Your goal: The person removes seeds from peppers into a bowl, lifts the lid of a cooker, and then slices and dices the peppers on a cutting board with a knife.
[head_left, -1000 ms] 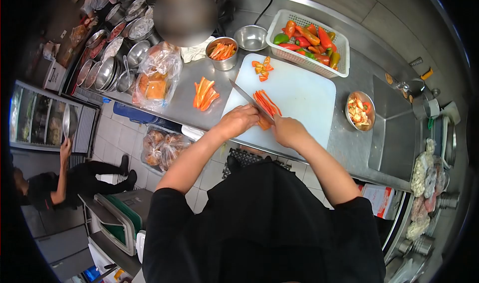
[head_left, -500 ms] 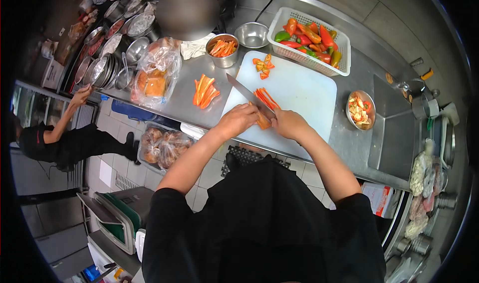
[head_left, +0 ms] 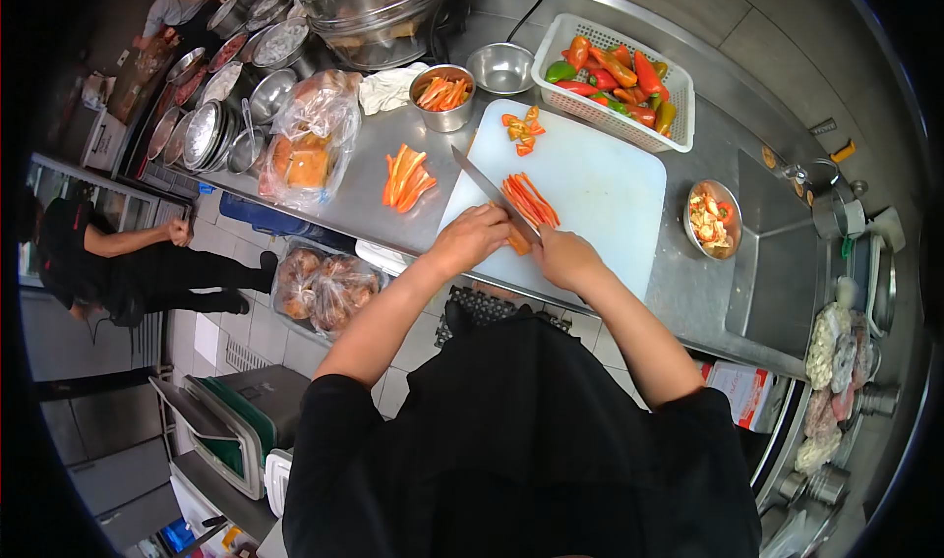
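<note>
My right hand [head_left: 567, 260] is closed around the handle of a kitchen knife [head_left: 495, 192], whose blade points up and left over the white cutting board [head_left: 610, 184]. With bent fingers, my left hand [head_left: 472, 235] presses an orange pepper piece [head_left: 517, 241] on the board, right beside the blade. Thin red pepper strips [head_left: 531, 201] lie just past the blade. Small pepper trimmings [head_left: 523, 128] sit near the board's far edge. Left of the board, wider pepper pieces [head_left: 406, 178] are piled on the steel counter [head_left: 379, 226].
A white basket [head_left: 682, 116] of whole peppers stands behind the board. A bowl of pepper scraps [head_left: 712, 220] is at the right, by the sink [head_left: 782, 263]. A metal pot of strips [head_left: 443, 117] and a bagged loaf [head_left: 307, 155] stand left. Another person [head_left: 118, 258] is at far left.
More thin strips lie beside the blade, and the held pepper piece looks smaller. The person at left has drawn an arm back from the stacked bowls.
</note>
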`<action>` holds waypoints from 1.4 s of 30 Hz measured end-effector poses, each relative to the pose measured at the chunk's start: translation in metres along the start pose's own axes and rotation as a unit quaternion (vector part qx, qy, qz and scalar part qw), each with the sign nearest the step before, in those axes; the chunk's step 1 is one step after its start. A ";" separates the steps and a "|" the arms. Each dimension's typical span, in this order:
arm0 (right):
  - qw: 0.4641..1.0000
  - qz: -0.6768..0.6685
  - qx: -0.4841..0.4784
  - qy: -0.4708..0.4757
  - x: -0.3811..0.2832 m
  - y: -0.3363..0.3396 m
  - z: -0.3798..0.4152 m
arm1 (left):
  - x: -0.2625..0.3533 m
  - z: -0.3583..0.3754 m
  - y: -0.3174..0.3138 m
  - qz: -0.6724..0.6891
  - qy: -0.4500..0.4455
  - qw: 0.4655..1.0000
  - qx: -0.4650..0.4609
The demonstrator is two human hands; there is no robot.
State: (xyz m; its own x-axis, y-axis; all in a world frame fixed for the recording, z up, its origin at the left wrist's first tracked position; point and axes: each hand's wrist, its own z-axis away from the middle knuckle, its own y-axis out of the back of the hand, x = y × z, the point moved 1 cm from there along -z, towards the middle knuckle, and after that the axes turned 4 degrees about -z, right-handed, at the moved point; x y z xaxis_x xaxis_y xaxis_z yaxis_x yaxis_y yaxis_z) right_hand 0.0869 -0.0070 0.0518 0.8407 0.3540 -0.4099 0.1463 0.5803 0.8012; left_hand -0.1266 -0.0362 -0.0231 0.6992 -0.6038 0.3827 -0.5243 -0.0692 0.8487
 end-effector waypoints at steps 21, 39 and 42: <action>0.999 0.016 0.018 0.027 -0.008 0.016 -0.003 | 0.009 0.007 -0.004 -0.050 0.097 0.993 0.045; 0.999 0.033 -0.016 0.022 -0.011 0.022 0.012 | 0.008 0.000 -0.005 -0.043 0.101 0.993 0.040; 0.999 0.000 0.043 0.010 0.001 -0.011 -0.008 | 0.007 0.000 -0.009 -0.041 0.098 0.993 0.052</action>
State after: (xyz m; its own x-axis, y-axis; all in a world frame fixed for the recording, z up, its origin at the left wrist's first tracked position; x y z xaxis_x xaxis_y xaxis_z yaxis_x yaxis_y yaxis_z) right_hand 0.0820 -0.0075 0.0395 0.8302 0.3695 -0.4174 0.1903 0.5159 0.8352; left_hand -0.1174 -0.0398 -0.0285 0.8176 -0.4280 0.3852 -0.5012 -0.1997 0.8420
